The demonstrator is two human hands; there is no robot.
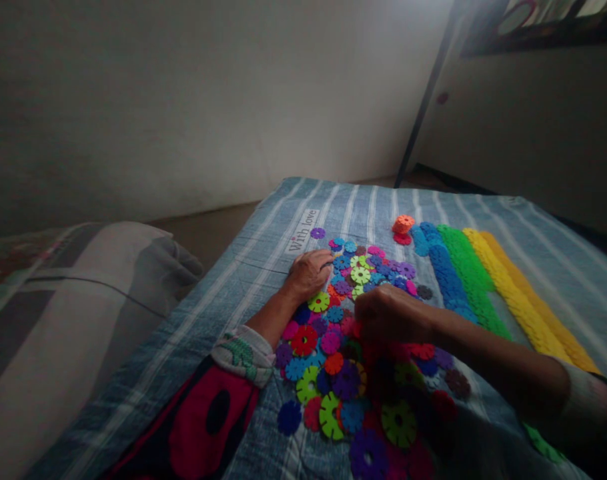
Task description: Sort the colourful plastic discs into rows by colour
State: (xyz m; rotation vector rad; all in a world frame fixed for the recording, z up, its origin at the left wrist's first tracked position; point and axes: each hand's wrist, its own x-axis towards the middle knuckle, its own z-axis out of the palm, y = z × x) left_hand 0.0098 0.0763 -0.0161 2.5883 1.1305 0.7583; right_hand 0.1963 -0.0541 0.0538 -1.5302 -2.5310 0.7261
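A loose heap of flat, notched plastic disc pieces (332, 343) in many colours lies on the bedspread. At its upper left edge rests my left hand (311, 272), palm down, fingers stretched over the discs and nothing visible in its grasp. My right hand (391, 313) is over the middle of the heap with its fingers curled closed; whatever they pinch is hidden behind the hand. Right of the heap run rows of overlapping discs sorted by colour: blue (448, 280), green (476, 283), yellow (516, 303). A small stack of orange discs (403, 223) stands beyond the heap.
A striped blue bedspread (263, 247) with the print "With love" covers the surface. A single purple disc (317, 233) lies apart near the print. Grey and white bedding (98, 300) is at the left. Walls rise behind, with a dark-framed opening at the upper right.
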